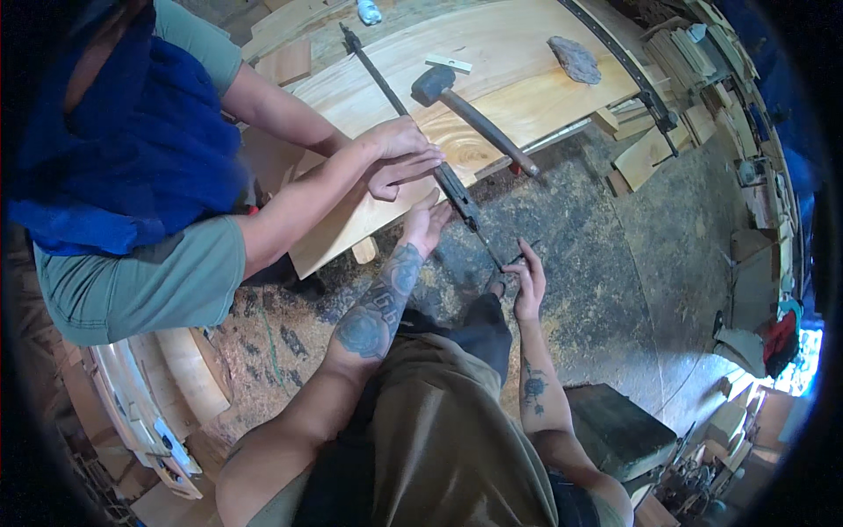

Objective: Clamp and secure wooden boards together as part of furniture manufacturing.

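Note:
A long dark bar clamp [457, 195] lies across a pale wooden panel [360, 230], its screw end jutting past the panel's near edge toward me. My right hand [529, 285] pinches the thin handle at the end of the clamp's screw. Below the panel edge, beside the clamp bar, my left hand [425, 225] has its fingers stretched out; whether it touches the bar or the wood is hard to make out. A co-worker's hands [399, 151] rest on the bar and panel just beyond mine.
A mallet [474, 114] lies on the panel, its handle overhanging the edge. Farther back are a small wood strip [449, 63], a flat grey-brown piece [575, 60] and a second bar clamp [628, 75]. A dark box [619, 430] stands right of me; timber offcuts [694, 53] line the right.

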